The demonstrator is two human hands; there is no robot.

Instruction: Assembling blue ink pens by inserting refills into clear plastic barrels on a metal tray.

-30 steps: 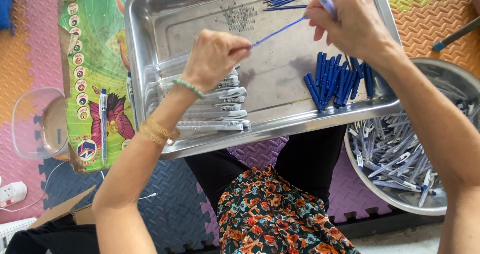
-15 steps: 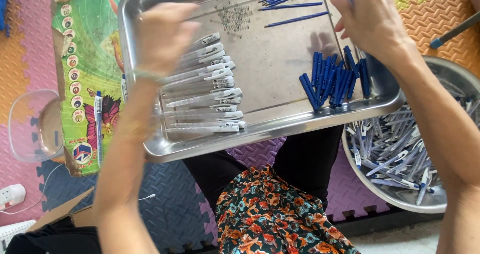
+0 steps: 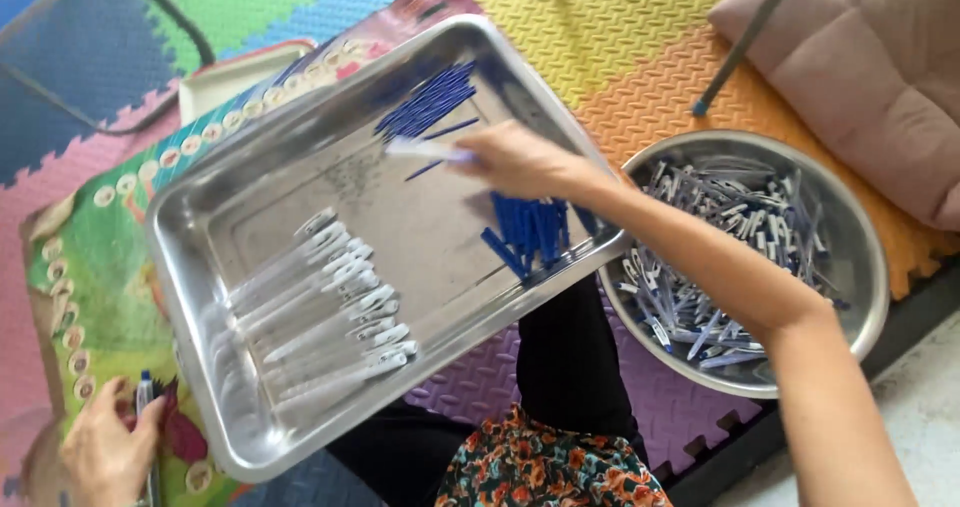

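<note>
My right hand [image 3: 520, 162] reaches over the steel tray [image 3: 215, 222] and pinches a pale pen barrel [image 3: 425, 149] that points left. Just beyond it lies a pile of thin blue refills [image 3: 428, 100], with one loose refill [image 3: 424, 170] under the barrel. A heap of blue caps [image 3: 530, 232] sits below my wrist. A row of clear barrels [image 3: 335, 307] lines the tray's near left part. My left hand [image 3: 105, 452] is at the bottom left, off the tray, with its thumb and fingers around a blue-tipped pen [image 3: 143, 389] on a colourful printed board [image 3: 95, 297].
A round steel bowl [image 3: 860, 267] full of pen parts stands right of the tray. A pink cushion [image 3: 870, 77] and a dark rod [image 3: 740, 47] lie behind it. Coloured foam mats [image 3: 620, 37] cover the floor; floral fabric [image 3: 540, 462] is below.
My left hand left the clear barrels and dropped to the pen on the printed board. My right hand came down from the tray's far corner with a pale barrel. The view swung.
</note>
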